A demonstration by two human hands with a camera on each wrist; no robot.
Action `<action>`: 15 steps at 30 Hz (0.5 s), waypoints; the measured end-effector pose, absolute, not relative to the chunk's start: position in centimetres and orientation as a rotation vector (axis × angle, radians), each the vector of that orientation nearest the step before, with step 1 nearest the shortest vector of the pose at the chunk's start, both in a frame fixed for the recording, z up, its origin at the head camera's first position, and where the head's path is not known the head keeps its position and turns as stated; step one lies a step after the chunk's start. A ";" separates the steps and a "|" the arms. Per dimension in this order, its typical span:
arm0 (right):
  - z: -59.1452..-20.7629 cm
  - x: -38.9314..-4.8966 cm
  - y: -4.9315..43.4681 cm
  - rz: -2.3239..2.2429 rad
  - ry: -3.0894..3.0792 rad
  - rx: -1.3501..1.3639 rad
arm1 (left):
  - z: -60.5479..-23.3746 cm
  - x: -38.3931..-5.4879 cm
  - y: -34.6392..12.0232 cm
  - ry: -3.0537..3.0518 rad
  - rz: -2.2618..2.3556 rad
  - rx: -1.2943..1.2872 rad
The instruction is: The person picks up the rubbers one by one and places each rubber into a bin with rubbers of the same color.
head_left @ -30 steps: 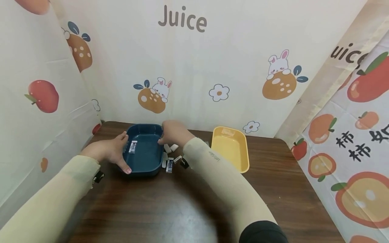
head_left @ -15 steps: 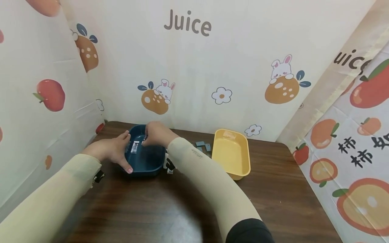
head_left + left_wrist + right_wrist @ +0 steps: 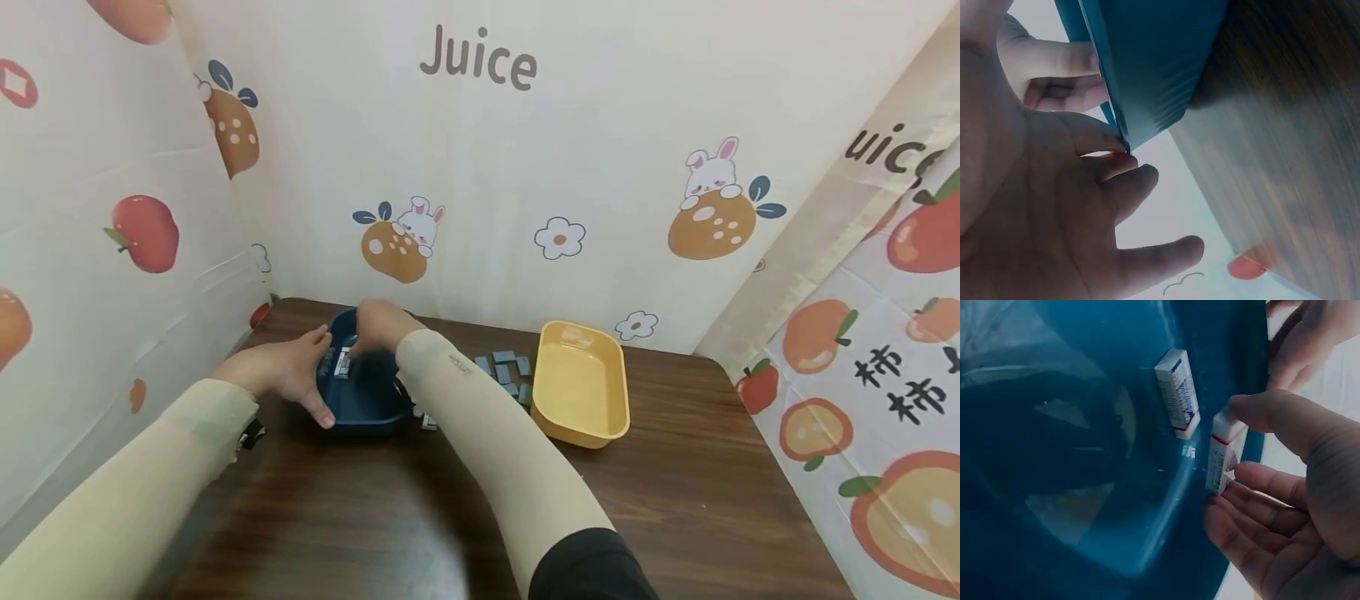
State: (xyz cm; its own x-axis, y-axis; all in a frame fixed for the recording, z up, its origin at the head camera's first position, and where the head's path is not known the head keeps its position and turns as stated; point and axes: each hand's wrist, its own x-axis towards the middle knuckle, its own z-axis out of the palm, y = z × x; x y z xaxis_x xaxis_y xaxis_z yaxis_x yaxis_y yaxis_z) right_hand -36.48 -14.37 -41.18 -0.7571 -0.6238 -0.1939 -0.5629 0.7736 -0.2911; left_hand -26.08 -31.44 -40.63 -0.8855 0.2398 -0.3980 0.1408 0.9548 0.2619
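Note:
Over the dark blue tray point(image 3: 363, 426), in the head view, my right hand point(image 3: 379, 327) reaches down inside. The right wrist view shows it pinching a white eraser point(image 3: 1225, 456) between thumb and fingertips, near the tray's wall. A second white eraser point(image 3: 1177, 394) with a printed sleeve lies on the tray floor beside it. My left hand point(image 3: 288, 371) is spread along the tray's left side, thumb at the near corner. In the left wrist view its fingertips touch the tray rim and the little finger sticks out straight.
A yellow tray point(image 3: 583, 436) stands to the right on the brown table point(image 3: 675, 467). Several grey-blue rectangular pieces point(image 3: 503, 374) lie beside its left side. More white erasers point(image 3: 429, 422) at the blue tray's right are partly hidden by the right forearm. Printed cloth surrounds the table.
My right hand has moved left from the blue tray's right edge to inside the tray. The grey-blue pieces have come into view as the forearm shifted. My left hand stays at the tray.

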 end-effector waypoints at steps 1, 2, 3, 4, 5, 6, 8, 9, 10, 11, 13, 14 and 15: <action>-41.3 -36.6 -14.5 -0.284 2.676 -0.902 | -40.7 -26.1 -31.4 2.671 0.316 0.275; -41.4 -36.7 -14.7 -0.261 2.658 -0.878 | -40.7 -26.1 -31.4 2.671 0.319 0.279; -41.5 -36.8 -14.9 -0.248 2.637 -0.854 | -40.7 -26.1 -31.4 2.670 0.321 0.282; -41.7 -36.9 -15.1 -0.235 2.617 -0.826 | -40.7 -26.2 -31.4 2.668 0.323 0.284; -41.8 -37.0 -15.2 -0.222 2.601 -0.804 | -40.8 -26.2 -31.4 2.669 0.323 0.287; -41.9 -37.1 -15.3 -0.214 2.587 -0.784 | -40.8 -26.3 -31.4 2.666 0.329 0.293; -42.3 -37.3 -15.6 -0.218 2.570 -0.751 | -40.8 -26.4 -31.4 2.661 0.336 0.303; -42.4 -37.4 -15.7 -0.224 2.568 -0.742 | -40.8 -26.4 -31.4 2.658 0.340 0.305; -42.7 -37.5 -15.8 -0.226 2.567 -0.739 | -40.8 -26.5 -31.4 2.655 0.342 0.310; -42.9 -37.6 -15.8 -0.232 2.565 -0.743 | -40.8 -26.5 -31.4 2.652 0.343 0.313; -43.3 -37.7 -15.9 -0.230 2.564 -0.753 | -40.8 -26.6 -31.3 2.646 0.347 0.314; -43.5 -37.8 -16.0 -0.229 2.564 -0.756 | -40.7 -26.6 -31.3 2.644 0.350 0.313; -43.7 -37.9 -16.1 -0.221 2.566 -0.770 | -40.7 -26.6 -31.3 2.641 0.351 0.313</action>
